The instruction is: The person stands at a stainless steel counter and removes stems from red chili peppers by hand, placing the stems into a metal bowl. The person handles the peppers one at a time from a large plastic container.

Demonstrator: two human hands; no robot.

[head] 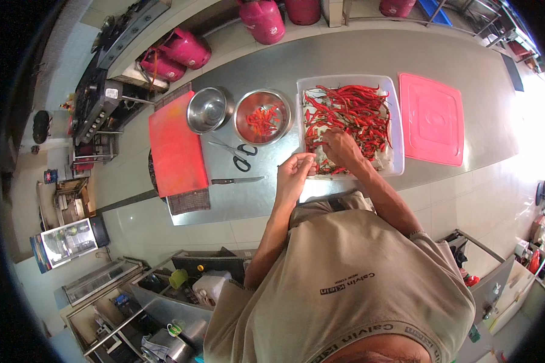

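In a white plastic tub (400, 154) lies a heap of long red chillies (352, 106), some with green stems, on a pale paper or cloth liner (311, 106). My right hand (342, 147) reaches down into the tub, its fingertips among the chillies; whether it grips one is hidden. At the tub's near left corner, my left hand (295, 170) is curled with thumb and fingers together; what it may hold is too small to tell. Left of the tub, a steel bowl (284, 131) contains red and orange chilli pieces (261, 122).
Another steel bowl (208, 110) stands beside it. Black-handled scissors (236, 152) and a dark-handled knife (238, 180) lie on the steel table (236, 206). A red cutting board (177, 145) rests on a dark cloth (190, 202). The pink lid (431, 119) lies right of the tub.
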